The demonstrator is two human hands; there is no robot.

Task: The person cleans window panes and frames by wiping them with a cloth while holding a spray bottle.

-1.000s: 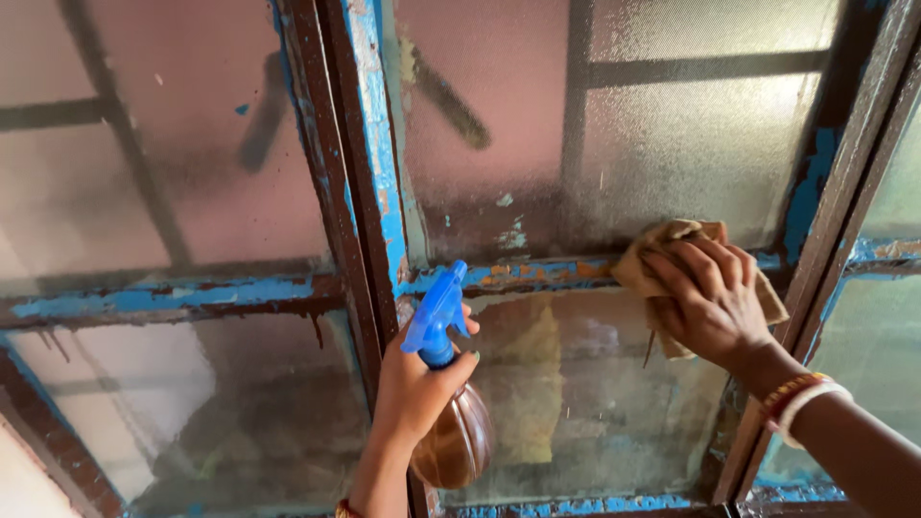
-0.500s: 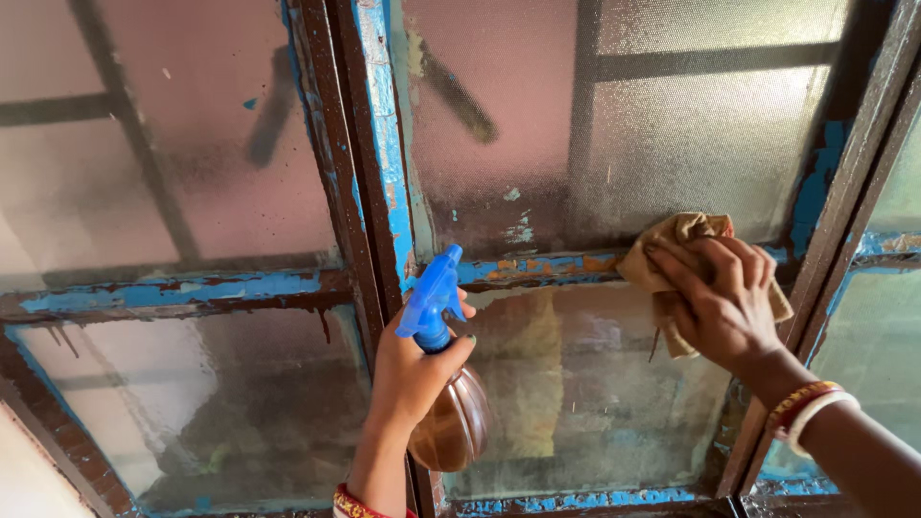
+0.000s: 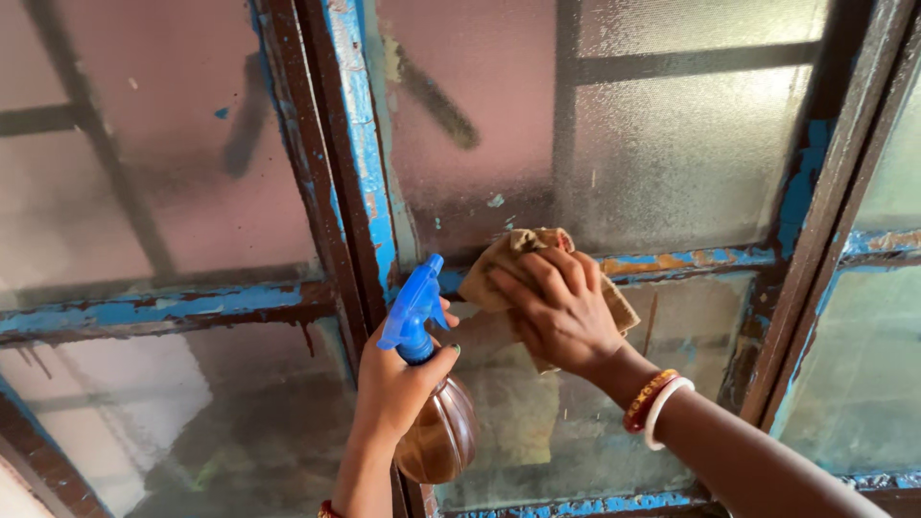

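Gripping a spray bottle [image 3: 432,403], the left hand [image 3: 398,384] is wrapping its fingers tight around the neck just under the blue trigger head [image 3: 414,309], whose nozzle is pointing up and to the left. The bottle's rounded body is amber-brown and see-through, hanging below the hand in front of the vertical window bar [image 3: 350,163]; no label is showing on it.

The right hand [image 3: 556,312] is lying flat with fingers spread slightly, pressing a crumpled tan cloth [image 3: 504,264] against the frosted glass pane [image 3: 672,163], right where the pane is meeting the horizontal crossbar [image 3: 691,259]. So this hand is clamping the cloth to the window rather than closing into a fist. Orange and white bangles [image 3: 652,408] are sitting on the right wrist.

The two hands are close together but not touching, the bottle's trigger head sitting just beside the cloth's left edge.

Blue paint is peeling off the window frame [image 3: 811,192], showing dark brown wood beneath. The panes are looking grimy, with flecks of blue paint scattered over the pinkish glass [image 3: 144,173] to the left.
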